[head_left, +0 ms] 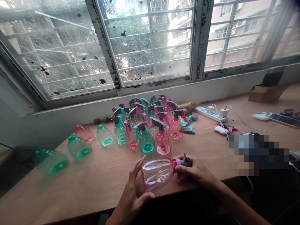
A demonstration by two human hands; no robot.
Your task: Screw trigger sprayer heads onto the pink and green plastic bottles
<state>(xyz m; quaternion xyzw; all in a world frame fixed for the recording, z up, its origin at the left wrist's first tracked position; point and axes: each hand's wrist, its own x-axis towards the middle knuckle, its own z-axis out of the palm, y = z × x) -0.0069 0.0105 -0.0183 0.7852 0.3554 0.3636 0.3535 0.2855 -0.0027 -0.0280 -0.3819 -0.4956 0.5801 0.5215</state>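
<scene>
I hold a clear pink spray bottle (157,172) on its side just above the near edge of the wooden table (103,178). My left hand (134,193) wraps round its base, fingers curled on the plastic. My right hand (196,172) is closed round the pink collar and grey trigger head (185,162) at the bottle's neck. Behind them stands a cluster of assembled pink and green spray bottles (150,128).
Several capless green and pink bottles (78,147) lie at the left. Loose trigger heads (189,125), a white power strip (211,113) with chargers, a white mouse (220,130), a phone (284,119) and a cardboard box (260,93) sit at the right. A window runs behind.
</scene>
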